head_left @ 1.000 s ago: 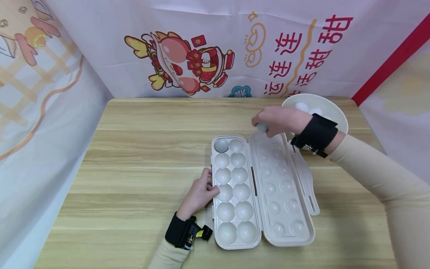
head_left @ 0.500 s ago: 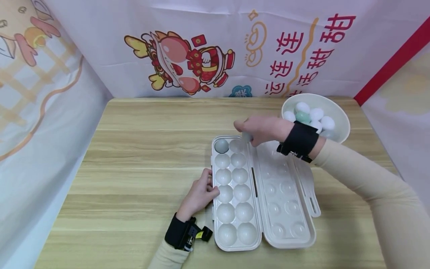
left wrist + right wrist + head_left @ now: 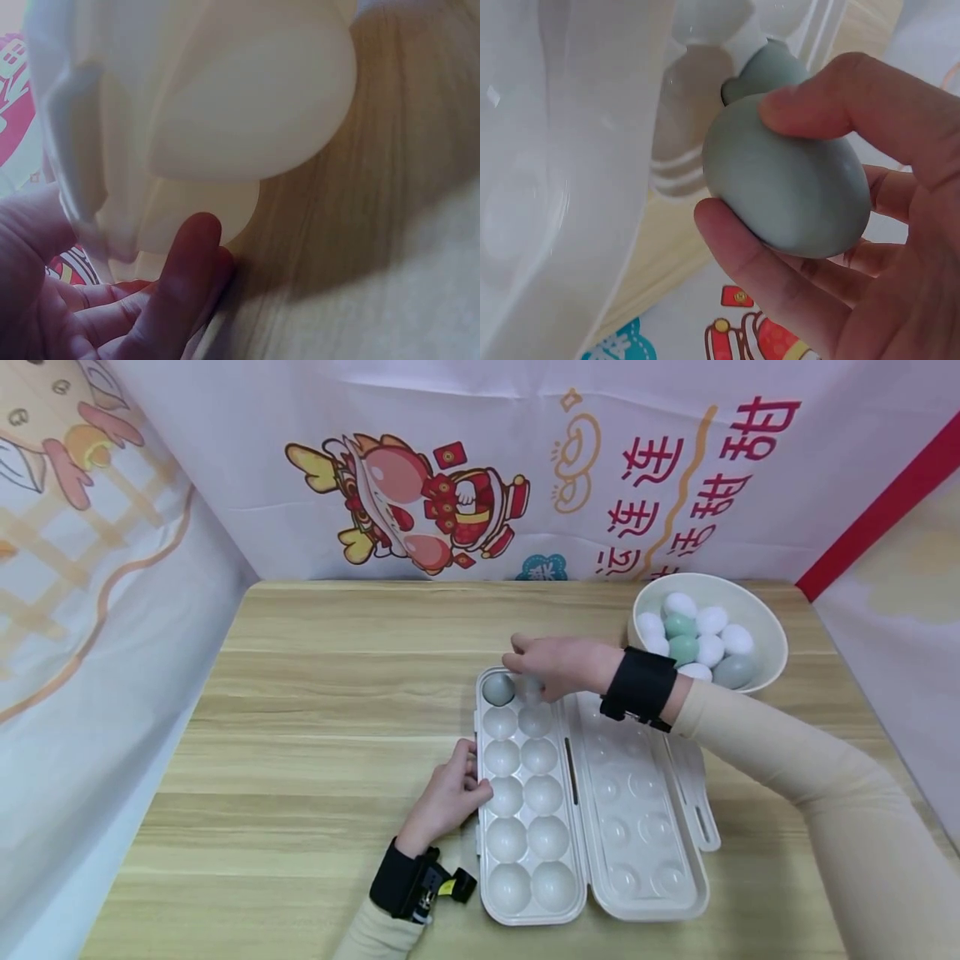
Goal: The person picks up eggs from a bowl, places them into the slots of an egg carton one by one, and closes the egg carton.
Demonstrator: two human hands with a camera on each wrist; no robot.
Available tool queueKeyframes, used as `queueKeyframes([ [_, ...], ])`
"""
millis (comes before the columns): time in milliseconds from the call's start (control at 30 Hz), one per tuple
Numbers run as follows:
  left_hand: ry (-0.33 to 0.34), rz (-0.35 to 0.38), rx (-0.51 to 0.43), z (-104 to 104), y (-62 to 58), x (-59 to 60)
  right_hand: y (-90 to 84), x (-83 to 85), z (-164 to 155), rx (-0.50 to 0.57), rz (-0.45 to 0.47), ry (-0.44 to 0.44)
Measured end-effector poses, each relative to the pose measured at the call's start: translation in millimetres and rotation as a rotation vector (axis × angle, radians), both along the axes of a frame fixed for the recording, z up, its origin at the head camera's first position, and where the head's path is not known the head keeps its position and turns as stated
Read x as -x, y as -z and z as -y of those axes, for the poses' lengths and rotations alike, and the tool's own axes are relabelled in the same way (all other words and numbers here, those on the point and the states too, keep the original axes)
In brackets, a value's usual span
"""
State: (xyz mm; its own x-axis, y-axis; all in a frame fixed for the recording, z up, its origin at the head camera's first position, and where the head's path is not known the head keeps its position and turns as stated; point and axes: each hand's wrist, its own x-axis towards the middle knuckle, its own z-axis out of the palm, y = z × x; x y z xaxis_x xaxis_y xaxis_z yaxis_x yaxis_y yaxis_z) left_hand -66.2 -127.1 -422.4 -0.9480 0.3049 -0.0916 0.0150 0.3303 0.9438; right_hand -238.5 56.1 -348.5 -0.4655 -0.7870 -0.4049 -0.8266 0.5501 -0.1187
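Observation:
A white plastic egg box (image 3: 542, 796) lies open on the table with two columns of round cups. My left hand (image 3: 442, 800) grips its left edge, thumb on the rim and fingers against the side; in the left wrist view the fingers (image 3: 184, 277) sit by the rounded undersides of the cups. My right hand (image 3: 564, 665) holds a pale grey-green egg (image 3: 787, 184) between thumb and fingers, over the right cup of the far row. Another grey-green egg (image 3: 498, 689) sits in the left cup of that row.
A cream bowl (image 3: 777, 647) with several white, green and grey eggs stands at the back right, near my right wrist. The dimpled lid (image 3: 628, 810) is folded out to the right, with a slotted handle (image 3: 703, 818) beside it. A printed cloth (image 3: 247, 460) hangs behind the table.
My right hand has carried the egg left and down, from beside the bowl to over the far right cup. The bowl's eggs have come into view. My left hand has stayed in place.

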Motion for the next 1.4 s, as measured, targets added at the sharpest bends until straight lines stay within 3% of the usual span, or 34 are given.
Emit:
queueKeyframes([
  [133,-0.003,-0.004,0.007,-0.4,-9.6,-2.2,7.9,-0.4,4.6,0.006,-0.007,0.005],
  [267,-0.014,-0.010,0.006,-1.4,-7.7,-2.8,14.0,-1.1,7.0,0.011,-0.014,-0.001],
  [500,-0.027,-0.014,0.013,2.2,34.9,6.0,17.6,-2.3,8.3,0.043,-0.022,0.012],
  [867,-0.016,-0.009,0.017,2.6,35.1,5.9,30.1,-5.1,-1.1,0.119,-0.150,-0.058],
  [1133,-0.024,-0.017,0.002,3.8,35.5,5.9,31.5,-5.6,1.8,0.088,-0.081,0.033],
  [1400,-0.028,-0.012,0.002,2.9,35.4,5.2,32.6,-5.9,1.2,0.085,-0.057,0.055],
])
